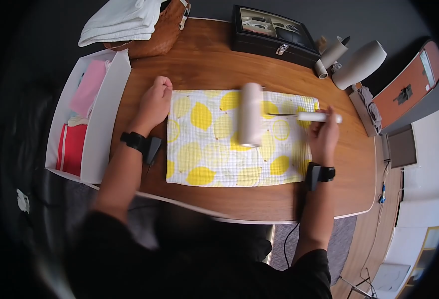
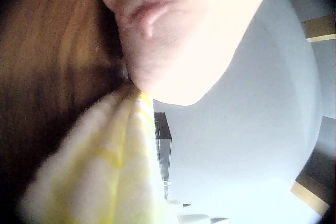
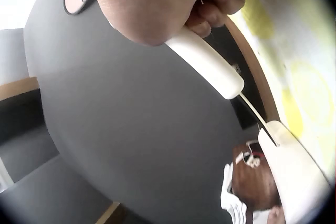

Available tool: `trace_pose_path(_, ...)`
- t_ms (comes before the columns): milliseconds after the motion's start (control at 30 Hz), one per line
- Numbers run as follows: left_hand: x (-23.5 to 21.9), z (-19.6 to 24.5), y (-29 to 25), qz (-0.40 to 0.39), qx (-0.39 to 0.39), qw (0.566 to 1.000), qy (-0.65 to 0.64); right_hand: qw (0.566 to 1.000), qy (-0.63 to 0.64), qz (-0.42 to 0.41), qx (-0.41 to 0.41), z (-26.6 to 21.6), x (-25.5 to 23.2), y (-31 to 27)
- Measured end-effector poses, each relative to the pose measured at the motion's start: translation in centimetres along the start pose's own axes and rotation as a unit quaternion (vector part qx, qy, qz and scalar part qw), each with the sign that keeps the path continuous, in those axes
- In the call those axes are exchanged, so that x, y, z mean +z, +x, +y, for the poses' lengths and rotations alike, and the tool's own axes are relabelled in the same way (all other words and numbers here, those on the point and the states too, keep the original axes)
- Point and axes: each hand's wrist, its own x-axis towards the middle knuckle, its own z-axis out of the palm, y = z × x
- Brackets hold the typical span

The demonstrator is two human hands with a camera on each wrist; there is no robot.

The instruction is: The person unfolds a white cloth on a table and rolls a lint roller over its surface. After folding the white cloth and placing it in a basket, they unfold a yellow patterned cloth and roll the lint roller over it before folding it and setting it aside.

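A white cloth with yellow lemons (image 1: 199, 149) lies spread on the wooden table. My right hand (image 1: 324, 135) grips the white handle of a lint roller (image 1: 251, 115), whose wide roll lies across the middle of the cloth, slightly blurred. In the right wrist view the curled fingers wrap the handle (image 3: 207, 64), and a thin metal rod runs from it to the roll. My left hand (image 1: 156, 102) holds the cloth's far left corner; in the left wrist view the cloth (image 2: 110, 166) gathers into folds toward that hand (image 2: 173, 35). Its fingertips are hidden there.
On the left stands a white box (image 1: 104, 114) of folded cloths. Behind it are a brown bag (image 1: 152, 45) and a white towel (image 1: 122, 22). A black glass-topped case (image 1: 274, 47), a grey-white vase-like object (image 1: 361, 65) and an oval mirror (image 1: 409, 89) line the back right.
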Motion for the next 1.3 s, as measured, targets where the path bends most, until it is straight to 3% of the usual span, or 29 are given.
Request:
trace_pose_path(100, -0.1, 0.2, 0.0, -0.006, 0.014, 1.000, -0.018, 0.987, -0.086, -0.096, 0.095, 1.5, 3.9, -3.3)
trace_pose_path(200, -0.2, 0.2, 0.1, -0.025, -0.027, 0.999, -0.030, 0.975, -0.118, -0.148, 0.114, 0.7, 6.3, -5.7)
trace_pose_path(300, 0.1, 0.0, -0.1, -0.005, 0.023, 0.999, -0.042, 0.987, -0.133, -0.068, 0.060, 1.3, 3.6, -2.5)
trace_pose_path(500, -0.2, 1.3, -0.4, 0.002, -0.022, 0.999, -0.049, 0.995, 0.004, 0.094, -0.008, -1.7, -4.8, 2.9)
trace_pose_path(600, -0.5, 1.9, -0.3, -0.028, -0.052, 0.996, -0.065, 0.998, 0.008, 0.066, -0.020, -2.0, -7.9, 4.7)
trace_pose_path(700, 0.0, 1.2, -0.2, -0.025, -0.038, 0.997, -0.062, 0.997, -0.046, 0.061, -0.010, -1.5, -4.2, 2.8)
trace_pose_path(767, -0.1, 1.2, -0.3, -0.019, -0.019, 0.998, -0.055, 0.998, -0.045, -0.013, 0.041, -0.7, -1.3, 0.6)
trace_pose_path(833, -0.1, 1.0, -0.2, -0.023, -0.010, 0.998, -0.054, 0.980, -0.156, -0.078, 0.094, -0.4, 2.6, -2.8)
trace_pose_path(867, 0.0, 0.7, -0.1, -0.029, -0.013, 0.998, -0.056, 0.963, -0.160, -0.174, 0.131, -0.4, 3.6, -3.9)
trace_pose_path(967, 0.0, 1.0, 0.1, -0.042, -0.024, 0.997, -0.055, 0.946, -0.176, -0.221, 0.162, 1.2, 6.0, -6.1)
trace_pose_path(1067, -0.2, 1.5, -0.1, -0.052, -0.038, 0.996, -0.067, 0.957, -0.173, -0.176, 0.153, 0.2, 5.8, -5.8)
trace_pose_path(1133, -0.3, 1.7, -0.2, -0.052, -0.045, 0.995, -0.072, 0.970, -0.170, -0.139, 0.102, -0.1, 3.2, -3.1)
trace_pose_path(1200, -0.3, 1.8, -0.2, -0.051, -0.050, 0.995, -0.067, 0.986, -0.166, -0.008, 0.028, -0.9, 0.4, -0.6)
trace_pose_path(1300, -0.3, 1.6, -0.3, -0.044, -0.040, 0.996, -0.066, 0.996, -0.028, 0.085, -0.026, -2.0, -5.8, 3.3)
